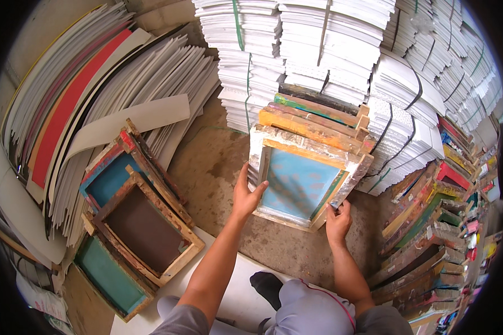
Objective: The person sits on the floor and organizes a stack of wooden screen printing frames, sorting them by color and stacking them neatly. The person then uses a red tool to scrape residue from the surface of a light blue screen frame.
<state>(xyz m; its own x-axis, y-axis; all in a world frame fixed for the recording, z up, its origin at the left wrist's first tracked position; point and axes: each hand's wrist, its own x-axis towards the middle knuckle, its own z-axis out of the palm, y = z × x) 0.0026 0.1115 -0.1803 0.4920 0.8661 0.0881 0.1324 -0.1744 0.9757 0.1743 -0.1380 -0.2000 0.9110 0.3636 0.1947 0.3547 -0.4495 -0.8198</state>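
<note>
Holding the blue-screened frame (292,180) by both hands, tilted back, just in front of a row of paint-stained frames (313,127). Grasping its left edge with the left hand (246,196), thumb over the front and fingers along the outer side; pinching its lower right corner with the right hand (339,223), fingertips curled in. No telling from this view about contact between its bottom edge and the floor (207,167).

Could twist or slip through uneven support: higher on the left, low on the right, and apparently only by the fingertips there. Could snag on the neighbouring wood behind and drag part of the row along, with crowded, crusted edges as the likely cause. Could dent or smear the screen through a thumb sliding inward off the wooden bar. Could jolt the tall paper stacks (248,72) beyond through a hard backward shove. Could land near the black sock (267,288) after a loosened grip.

Reaching forward with the left forearm (214,265) in a long, nearly straight slant, wrist fairly level with it; angling the right forearm (349,262) up and inward, wrist slightly bent. Keeping both arms either side of the raised knee (313,307).
</note>
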